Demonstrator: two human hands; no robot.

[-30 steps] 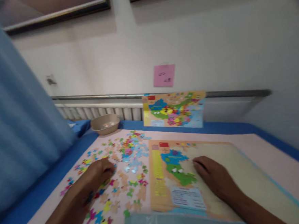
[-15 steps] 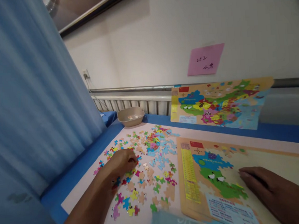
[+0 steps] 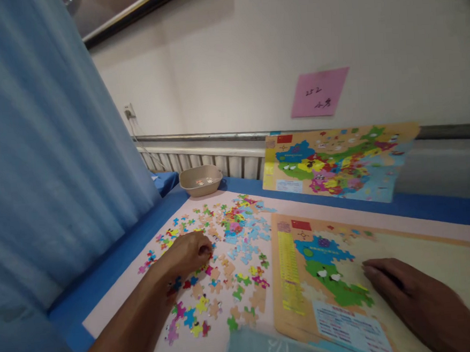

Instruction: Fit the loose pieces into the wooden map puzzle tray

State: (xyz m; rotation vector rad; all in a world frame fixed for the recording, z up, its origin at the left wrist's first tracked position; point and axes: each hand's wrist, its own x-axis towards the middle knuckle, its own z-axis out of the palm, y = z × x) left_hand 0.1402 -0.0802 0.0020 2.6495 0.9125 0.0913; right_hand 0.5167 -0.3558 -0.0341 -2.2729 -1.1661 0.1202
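Observation:
My left hand [image 3: 190, 251] rests among several loose coloured puzzle pieces [image 3: 228, 262] scattered on the pink tabletop, its fingers curled in a pinch; what they hold is hidden. My right hand [image 3: 412, 295] lies flat, fingers stretched out, on the wooden puzzle board [image 3: 425, 248]. It sits beside the blue and green pieces [image 3: 325, 266] fitted into the board's left part. A finished reference map [image 3: 339, 163] leans against the wall behind the board.
A beige bowl [image 3: 201, 180] stands at the back of the table near the radiator. A blue curtain [image 3: 44, 157] hangs close on the left. A pink note [image 3: 320, 92] is stuck on the wall. Pale blue cloth [image 3: 263, 351] lies at the near edge.
The view swung left and steadied. My left hand stayed in the loose pieces with its fingers curling tighter; my right hand kept still on the board.

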